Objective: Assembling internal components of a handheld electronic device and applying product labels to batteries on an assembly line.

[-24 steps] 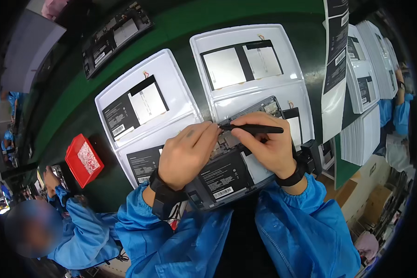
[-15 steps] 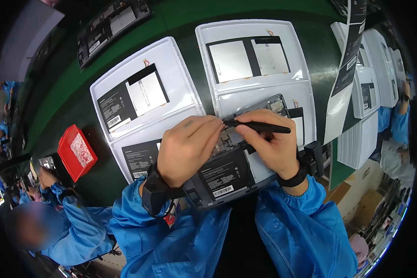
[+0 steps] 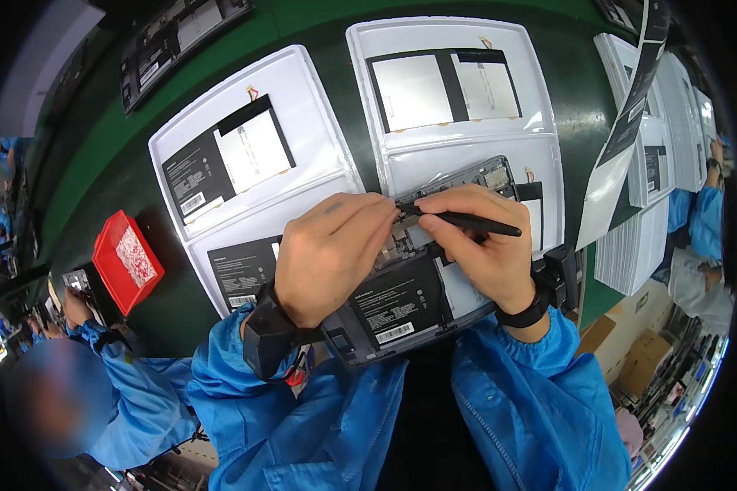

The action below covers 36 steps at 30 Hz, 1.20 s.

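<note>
An opened tablet (image 3: 348, 340) lies tilted below my hands, with a black labelled battery (image 3: 391, 307) and bare circuit parts inside it. My right hand (image 3: 485, 245) grips a slim black pen-shaped tool (image 3: 487, 224), its tip pointing left at the tablet's upper inner part. My left hand (image 3: 327, 258) is closed, thumb and fingertips pressed together right at that tip. What those fingertips hold, if anything, is too small and covered to make out. The hands hide much of the tablet's middle.
White trays with flat battery packs stand beyond my hands: a left tray (image 3: 309, 106) and a right tray (image 3: 540, 82). A red bin (image 3: 110, 266) of small white pieces sits at left. Stacked white trays (image 3: 635, 254) are at right. A co-worker's blue sleeve (image 3: 131, 393) shows at lower left.
The view has shifted slightly, so the trays sit a little higher in the picture. Both hands stay together over the tablet, and the tool is still in the right hand.
</note>
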Each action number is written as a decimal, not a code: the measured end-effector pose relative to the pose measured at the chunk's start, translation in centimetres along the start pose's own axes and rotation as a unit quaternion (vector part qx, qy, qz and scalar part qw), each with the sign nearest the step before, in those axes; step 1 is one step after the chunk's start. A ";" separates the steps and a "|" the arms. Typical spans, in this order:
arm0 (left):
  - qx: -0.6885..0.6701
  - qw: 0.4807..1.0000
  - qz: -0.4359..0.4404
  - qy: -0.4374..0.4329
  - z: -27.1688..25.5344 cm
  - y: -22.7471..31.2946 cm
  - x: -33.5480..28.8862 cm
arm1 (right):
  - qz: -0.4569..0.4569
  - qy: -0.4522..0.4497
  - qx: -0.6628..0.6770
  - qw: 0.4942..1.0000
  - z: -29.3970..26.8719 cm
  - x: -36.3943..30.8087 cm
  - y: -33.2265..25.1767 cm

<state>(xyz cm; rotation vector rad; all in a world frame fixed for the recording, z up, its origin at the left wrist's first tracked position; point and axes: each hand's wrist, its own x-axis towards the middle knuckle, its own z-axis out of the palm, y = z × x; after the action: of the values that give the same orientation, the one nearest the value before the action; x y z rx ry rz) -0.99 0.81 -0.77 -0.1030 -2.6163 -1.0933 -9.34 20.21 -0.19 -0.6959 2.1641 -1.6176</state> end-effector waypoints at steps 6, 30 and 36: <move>0.007 1.000 0.021 0.004 0.0 0.0 -0.1 | 0.011 -0.021 0.029 0.999 -0.2 0.0 -0.6; 0.401 0.817 -0.314 0.270 -18.9 -7.6 -13.0 | 0.061 0.030 0.179 0.981 -0.8 -1.6 0.5; 0.387 0.794 -0.329 0.333 -18.9 -8.0 -13.5 | 0.077 0.057 0.182 0.979 -0.7 -1.7 0.6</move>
<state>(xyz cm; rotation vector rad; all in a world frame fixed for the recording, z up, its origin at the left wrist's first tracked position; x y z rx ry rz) 15.09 -17.46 2.21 1.2063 -2.1962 -0.0299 -8.42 21.82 -0.55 -0.3240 1.8640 -1.9343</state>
